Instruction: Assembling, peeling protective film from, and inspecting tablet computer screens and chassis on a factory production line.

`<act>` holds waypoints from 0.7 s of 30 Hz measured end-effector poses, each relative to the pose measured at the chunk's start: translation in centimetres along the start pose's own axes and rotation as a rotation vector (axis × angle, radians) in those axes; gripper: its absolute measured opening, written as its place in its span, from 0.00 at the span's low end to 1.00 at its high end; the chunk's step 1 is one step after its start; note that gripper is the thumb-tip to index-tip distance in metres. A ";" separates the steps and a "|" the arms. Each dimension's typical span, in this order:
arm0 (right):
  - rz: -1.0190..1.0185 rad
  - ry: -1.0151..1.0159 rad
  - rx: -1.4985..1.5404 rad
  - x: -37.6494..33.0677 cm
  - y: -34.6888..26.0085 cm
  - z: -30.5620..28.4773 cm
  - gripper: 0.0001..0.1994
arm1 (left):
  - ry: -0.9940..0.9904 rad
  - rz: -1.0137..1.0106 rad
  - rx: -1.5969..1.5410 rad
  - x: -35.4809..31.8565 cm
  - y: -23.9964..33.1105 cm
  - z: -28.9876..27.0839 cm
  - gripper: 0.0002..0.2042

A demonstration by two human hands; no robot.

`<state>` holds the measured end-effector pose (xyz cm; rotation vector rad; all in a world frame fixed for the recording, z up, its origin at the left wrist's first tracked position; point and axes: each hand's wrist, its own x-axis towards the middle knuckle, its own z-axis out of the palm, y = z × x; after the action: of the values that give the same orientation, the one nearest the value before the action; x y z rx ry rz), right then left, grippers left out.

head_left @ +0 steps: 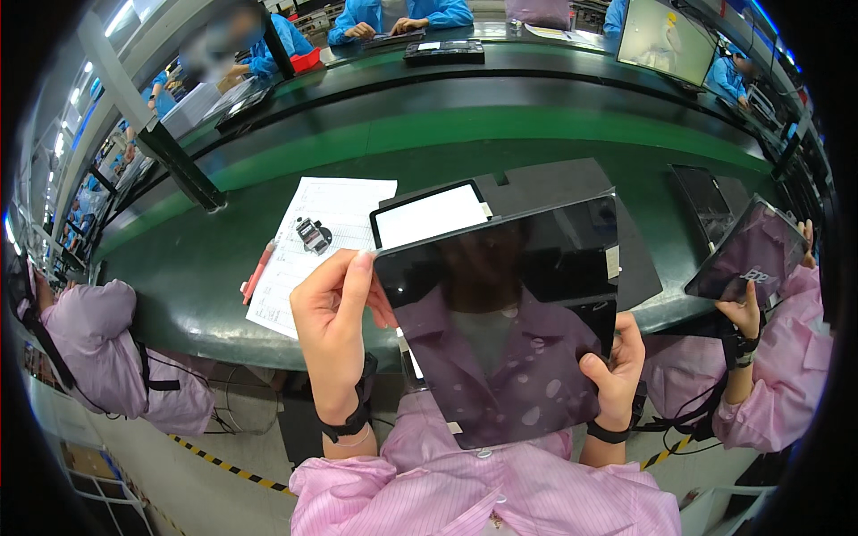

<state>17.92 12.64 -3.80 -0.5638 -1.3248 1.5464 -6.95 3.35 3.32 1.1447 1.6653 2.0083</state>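
I hold a tablet [500, 330] up in front of me, tilted, its dark glossy screen showing a reflection and several pale spots. My left hand [335, 299] pinches its upper left corner between thumb and fingers. Along the lower right edge, my right hand [617, 371] grips it with the thumb on the screen and the fingers behind. Small pale tabs stick to the tablet's right edge and bottom corner. Just beyond it, a second tablet [429, 217] with a white screen lies partly hidden on a dark grey mat [572, 179].
Left of the mat lie a printed sheet [349, 201], a small black and silver device [313, 236] and a red pen [259, 272]. On the right, a co-worker's hands hold another tablet [751, 250]. Across the green bench [197, 259] stands a monitor [666, 40]; people in blue sit there.
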 end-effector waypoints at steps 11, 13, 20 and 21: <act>0.008 0.031 -0.085 -0.6 0.3 -0.8 0.18 | -0.083 0.145 0.085 -0.6 2.2 0.6 0.10; 0.031 0.042 -0.066 -0.6 0.1 -1.0 0.19 | -0.083 0.121 0.034 -0.4 2.2 1.0 0.10; -0.021 0.096 -0.059 -0.3 -0.3 -0.4 0.18 | -0.079 0.165 0.046 -0.2 2.1 1.4 0.10; -0.013 0.082 -0.055 -0.3 -0.2 -0.5 0.18 | -0.079 0.142 0.026 -0.1 2.0 1.4 0.10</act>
<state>18.50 12.60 -3.78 -0.6448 -1.3097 1.4643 -5.37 3.71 5.14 1.3683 1.6171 2.0012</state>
